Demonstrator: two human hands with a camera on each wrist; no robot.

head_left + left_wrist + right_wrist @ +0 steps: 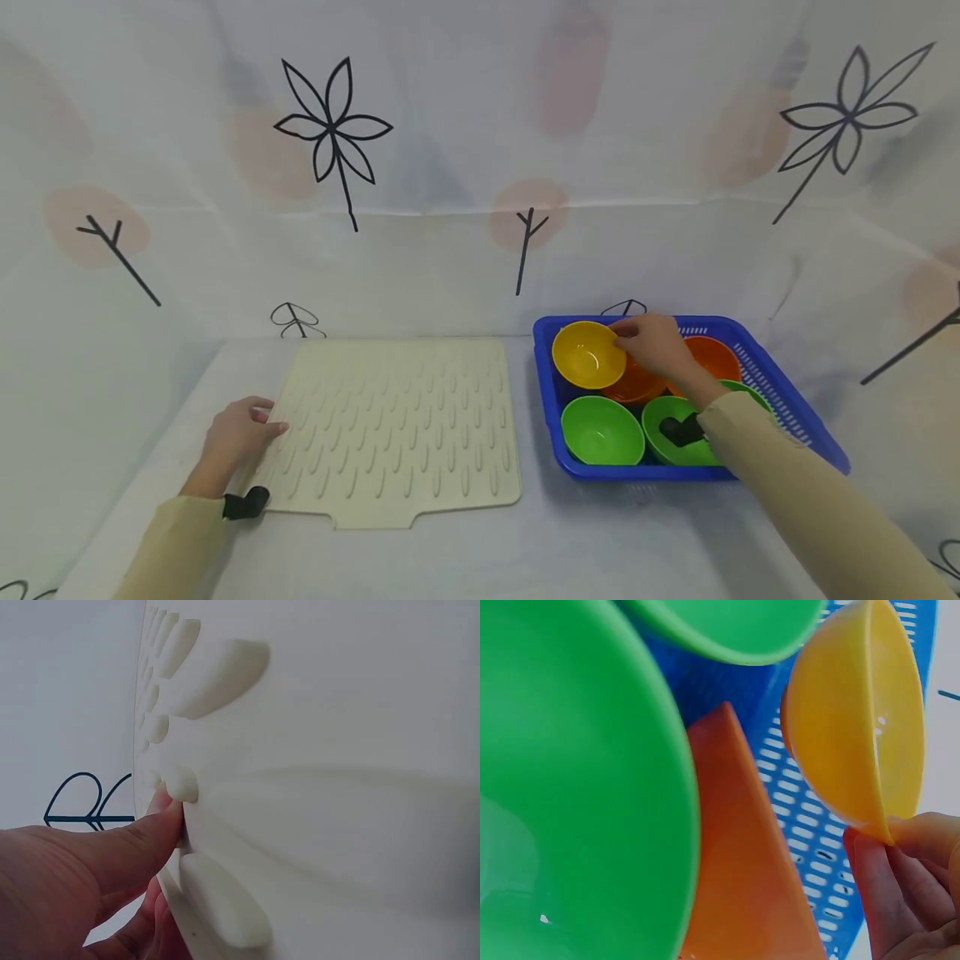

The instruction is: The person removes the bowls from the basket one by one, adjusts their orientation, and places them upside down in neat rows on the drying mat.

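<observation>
My left hand point(236, 437) pinches the left edge of a cream dish drying mat point(397, 492) covered in raised ribs, with a spout at its front edge. In the left wrist view the thumb lies on the ribbed face and the fingers go behind the edge. My right hand point(654, 346) pinches the rim of a yellow bowl point(588, 356), tilted at the back left of a blue basket point(637, 473). The right wrist view shows the thumb inside that rim and fingers outside. Beside and below it are orange bowls point(712, 357) and green bowls point(602, 431).
The basket stands right of the mat, its slotted side wall point(787, 396) sloping outward. White cloth point(480, 554) covers the table, and a printed cloth backdrop point(435, 267) rises right behind the mat and basket.
</observation>
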